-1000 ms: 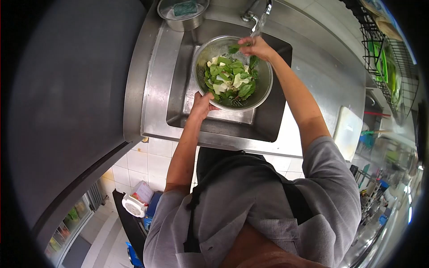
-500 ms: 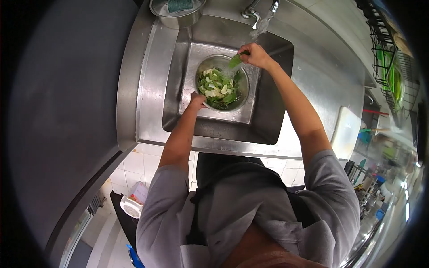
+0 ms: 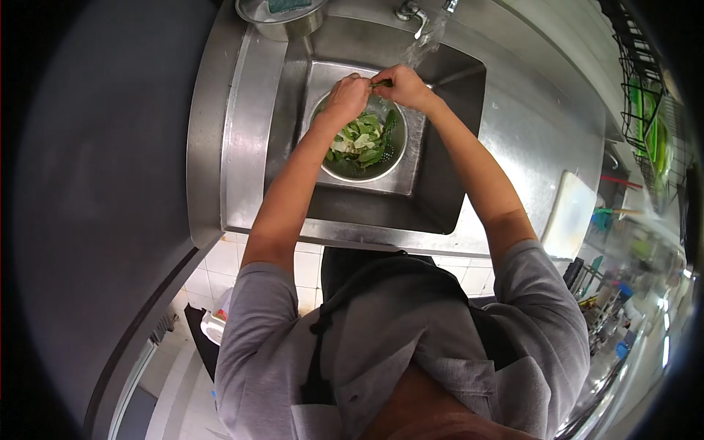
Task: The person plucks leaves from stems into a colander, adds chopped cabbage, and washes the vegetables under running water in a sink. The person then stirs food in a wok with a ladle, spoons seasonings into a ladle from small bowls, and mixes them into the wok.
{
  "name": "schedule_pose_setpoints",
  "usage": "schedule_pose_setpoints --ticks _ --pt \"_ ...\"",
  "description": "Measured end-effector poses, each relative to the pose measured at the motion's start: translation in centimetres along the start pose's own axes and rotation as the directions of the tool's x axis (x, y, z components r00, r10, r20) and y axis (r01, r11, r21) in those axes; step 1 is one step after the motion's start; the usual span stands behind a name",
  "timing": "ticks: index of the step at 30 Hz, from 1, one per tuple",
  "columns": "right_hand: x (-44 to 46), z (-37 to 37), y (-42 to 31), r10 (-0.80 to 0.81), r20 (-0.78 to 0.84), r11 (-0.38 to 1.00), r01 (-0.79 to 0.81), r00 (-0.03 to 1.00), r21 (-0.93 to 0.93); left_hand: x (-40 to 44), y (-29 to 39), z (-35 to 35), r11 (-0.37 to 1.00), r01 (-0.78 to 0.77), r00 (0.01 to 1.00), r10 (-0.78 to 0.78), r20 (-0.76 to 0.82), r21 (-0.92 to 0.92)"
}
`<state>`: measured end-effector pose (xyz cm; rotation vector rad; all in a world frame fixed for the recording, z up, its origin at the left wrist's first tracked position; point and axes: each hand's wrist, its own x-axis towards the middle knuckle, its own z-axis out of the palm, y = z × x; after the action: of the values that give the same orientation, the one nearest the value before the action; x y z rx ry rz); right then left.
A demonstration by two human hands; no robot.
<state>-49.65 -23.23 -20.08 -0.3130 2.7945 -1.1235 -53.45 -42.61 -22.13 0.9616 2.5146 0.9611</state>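
A metal colander (image 3: 400,139) with green and pale leaves (image 3: 359,141) sits on the bottom of the steel sink (image 3: 445,158). Above its far rim my left hand (image 3: 350,97) and my right hand (image 3: 405,86) meet, fingers pinched. Between them is a dark green leaf (image 3: 381,83), held by my right hand; my left fingertips touch it at its left end. Water (image 3: 427,48) runs from the faucet (image 3: 450,4), just beyond my right hand.
At the far left of the counter stands a metal pot (image 3: 287,28) with a green sponge (image 3: 289,5) on top. A white board (image 3: 569,215) lies on the right counter. A black wire rack (image 3: 639,81) hangs at the upper right.
The colander has gone from raised, to down in the sink. My left hand has let go of its rim and moved up to the leaf in my right hand, which has shifted slightly left.
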Motion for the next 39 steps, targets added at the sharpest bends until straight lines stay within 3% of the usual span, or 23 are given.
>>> schedule_pose_setpoints --ticks 3,6,7,9,10,11,13,14,16,19,20,22,24,25,26,27,29,30,33,36,39 --pt "0.5 1.4 -0.2 -0.072 0.07 0.974 0.085 0.995 -0.211 -0.6 -0.7 0.8 0.995 0.063 0.997 -0.061 0.037 -0.074" --pt "0.1 3.7 -0.4 0.027 -0.034 0.995 -0.03 0.999 -0.095 -1.0 -2.0 1.3 0.977 0.165 0.986 -0.161 0.042 -0.137" --pt "-0.1 5.6 0.1 0.058 -0.066 0.985 -0.068 0.996 -0.161 -1.6 -2.4 2.0 0.966 0.2 0.98 -0.194 0.055 -0.162" --pt "-0.1 9.3 2.8 0.114 -0.131 0.944 -0.149 0.985 -0.295 -2.0 -3.3 2.9 0.965 0.259 0.95 -0.26 0.172 0.033" --pt "-0.1 10.2 5.1 0.304 -0.119 0.906 -0.325 0.945 -0.27 -2.4 -4.1 3.5 0.963 0.255 0.926 -0.269 0.265 0.084" --pt "-1.1 10.7 6.1 0.281 -0.07 0.928 -0.29 0.957 -0.235 -3.3 -5.3 4.0 0.959 0.245 0.891 -0.281 0.355 0.145" --pt "-2.3 10.2 8.4 0.213 0.014 0.964 -0.207 0.977 -0.167 -6.0 -7.2 4.1 0.966 0.229 0.942 -0.251 0.224 0.119" --pt "-2.8 10.3 8.6 0.242 0.112 0.952 -0.214 0.964 -0.221 -7.8 -7.5 4.5 0.969 0.225 0.957 -0.239 0.162 0.1" --pt "-3.1 10.9 9.3 0.299 0.298 0.924 -0.197 0.906 -0.328 -9.8 -7.7 4.7 0.917 0.358 0.919 -0.38 0.11 0.174" --pt "-5.2 15.6 11.0 0.192 0.365 0.666 0.152 0.911 -0.731 -13.0 -9.7 6.5 0.856 0.464 0.883 -0.468 -0.039 0.229" --pt "-5.7 16.8 12.2 0.21 0.38 0.657 0.159 0.901 -0.737 -13.6 -11.0 7.1 0.843 0.479 0.877 -0.469 -0.101 0.244" --pt "-6.8 18.1 13.9 0.257 0.412 0.644 0.163 0.874 -0.747 -14.9 -13.2 8.1 0.791 0.603 0.798 -0.592 -0.113 0.11" --pt "-6.3 17.4 13.7 0.443 0.448 0.659 0.057 0.777 -0.75 -16.8 -15.6 10.4 0.761 0.649 0.756 -0.643 -0.121 0.004" --pt "-6.6 17.4 14.4 0.533 0.462 0.654 0.001 0.709 -0.756 -16.8 -15.5 10.4 0.638 0.726 0.668 -0.742 0.047 -0.257" --pt "-7.2 17.0 15.1 0.484 0.382 0.749 -0.148 0.787 -0.646 -16.9 -15.1 10.4 0.431 0.771 0.582 -0.776 0.243 -0.47" --pt "-7.4 15.9 14.6 0.468 0.391 0.836 -0.254 0.792 -0.485 -16.5 -14.8 10.5 0.17 0.77 0.513 -0.737 0.44 -0.615" --pt "-6.3 11.8 12.3 0.427 0.39 0.901 -0.42 0.815 -0.108 -14.3 -14.7 10.8 0.109 0.81 0.483 -0.681 0.55 -0.576" --pt "-5.2 9.8 11.6 0.378 0.578 0.852 -0.516 0.724 0.089 -13.7 -14.3 10.9 0.081 0.83 0.463 -0.65 0.602 -0.551" --pt "-5.1 7.8 10.6 0.306 0.538 0.777 -0.532 0.786 0.335 -12.1 -11.1 10.3 0.121 0.883 0.396 -0.709 0.583 -0.453" --pt "-4.6 4.2 6.9 0.271 0.5 0.917 -0.379 0.823 0.126 -13.0 -11.4 11.2 0.112 0.835 0.429 -0.746 0.51 -0.538" --pt "-3.2 3.3 9.1 0.267 0.336 0.942 -0.318 0.903 0.105 -15.1 -10.8 10.8 0.112 0.803 0.45 -0.759 0.471 -0.586"
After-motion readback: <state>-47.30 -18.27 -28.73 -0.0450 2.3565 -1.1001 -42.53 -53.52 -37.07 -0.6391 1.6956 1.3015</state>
